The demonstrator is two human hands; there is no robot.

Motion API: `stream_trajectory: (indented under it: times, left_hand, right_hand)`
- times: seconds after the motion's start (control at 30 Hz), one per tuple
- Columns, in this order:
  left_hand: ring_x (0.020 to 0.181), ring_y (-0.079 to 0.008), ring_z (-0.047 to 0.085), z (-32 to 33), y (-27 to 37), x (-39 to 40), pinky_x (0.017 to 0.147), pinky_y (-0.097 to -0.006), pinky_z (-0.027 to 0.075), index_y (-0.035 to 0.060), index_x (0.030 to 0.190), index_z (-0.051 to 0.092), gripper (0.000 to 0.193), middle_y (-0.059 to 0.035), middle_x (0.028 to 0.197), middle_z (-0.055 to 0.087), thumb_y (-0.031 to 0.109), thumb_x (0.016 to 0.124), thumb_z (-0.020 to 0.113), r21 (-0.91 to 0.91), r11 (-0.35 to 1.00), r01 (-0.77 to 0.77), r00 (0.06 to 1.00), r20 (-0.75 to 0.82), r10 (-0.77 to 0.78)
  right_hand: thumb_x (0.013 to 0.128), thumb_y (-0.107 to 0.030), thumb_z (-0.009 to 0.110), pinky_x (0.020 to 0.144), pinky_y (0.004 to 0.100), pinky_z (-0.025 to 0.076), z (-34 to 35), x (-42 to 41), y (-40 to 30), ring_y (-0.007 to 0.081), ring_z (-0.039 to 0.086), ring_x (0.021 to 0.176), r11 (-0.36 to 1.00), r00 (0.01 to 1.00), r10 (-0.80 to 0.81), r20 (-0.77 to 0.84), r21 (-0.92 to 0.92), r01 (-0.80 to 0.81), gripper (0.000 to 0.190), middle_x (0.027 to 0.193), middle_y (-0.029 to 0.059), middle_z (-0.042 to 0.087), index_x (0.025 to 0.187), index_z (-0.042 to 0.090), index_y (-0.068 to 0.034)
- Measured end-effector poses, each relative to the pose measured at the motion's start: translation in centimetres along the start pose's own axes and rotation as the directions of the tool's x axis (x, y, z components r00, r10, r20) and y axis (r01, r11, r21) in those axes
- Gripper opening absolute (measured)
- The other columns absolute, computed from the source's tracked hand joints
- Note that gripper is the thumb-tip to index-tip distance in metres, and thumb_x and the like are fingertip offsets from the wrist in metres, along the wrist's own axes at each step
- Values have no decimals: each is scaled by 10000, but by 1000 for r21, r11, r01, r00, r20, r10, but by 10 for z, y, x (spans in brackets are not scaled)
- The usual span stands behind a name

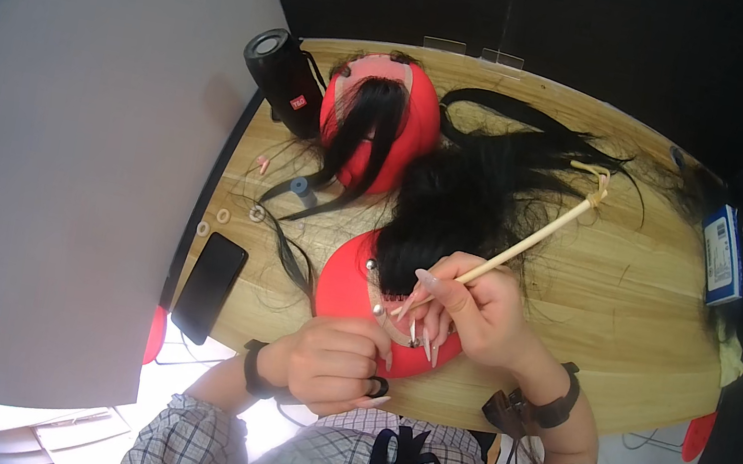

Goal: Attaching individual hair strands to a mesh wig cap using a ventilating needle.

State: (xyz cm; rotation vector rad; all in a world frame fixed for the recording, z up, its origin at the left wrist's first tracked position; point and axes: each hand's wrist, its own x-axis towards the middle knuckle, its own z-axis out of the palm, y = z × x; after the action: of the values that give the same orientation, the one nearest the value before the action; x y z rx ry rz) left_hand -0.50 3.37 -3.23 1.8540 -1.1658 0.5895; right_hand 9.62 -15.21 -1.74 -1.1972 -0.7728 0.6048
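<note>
In front of me a red head form (342, 278) lies on the table with a light lace edge (375, 298) held on it by round-headed pins. Thick black hair (440, 214) spreads back from the lace. My right hand (486, 316) grips a slim pale wooden rod (537, 238) like a pen, its lower end close to the lace. A yellowish band is tied at the rod's upper end. Beside the lace, my left hand (337, 358) rests curled at the form's near left edge. Its fingertips are partly hidden, so any strand between them cannot be made out.
A second red form (422, 120) with hair stands behind, beside a black cylindrical speaker (285, 84). Left lie a phone (210, 286), a blue-grey spool (302, 188) and several small rings (223, 216). A blue box (723, 255) is at right. Grey (85, 150) and black panels enclose the table.
</note>
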Motion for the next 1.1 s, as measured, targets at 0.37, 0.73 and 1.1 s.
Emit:
stream_trajectory:
  times: [0.37,0.73,1.1]
  left_hand:
    - [567,-226,563,-1,1,1,635,-363,527,-47,679,603,115,-84,620,528,-14,789,617,-18,1000,8,1000,-25,-8]
    - [561,-233,561,0,1,2,639,-374,528,-52,676,589,94,-90,610,519,-36,760,629,-26,1000,15,999,-46,-16]
    - [583,-244,588,-2,11,-5,706,-402,541,-14,659,566,115,-89,636,558,-12,773,573,89,990,105,992,-74,-98]
  right_hand:
    - [988,-70,521,443,210,485,1,1,1,88,619,528,1000,998,18,-59,-10,-19,175,745,104,685,916,617,57]
    - [966,-37,544,446,220,501,0,1,1,97,625,527,999,995,37,-91,42,-33,151,731,107,684,875,627,50]
    - [942,-84,615,436,207,486,-1,5,-11,129,641,524,944,970,221,-101,273,-187,173,718,124,676,856,638,64]
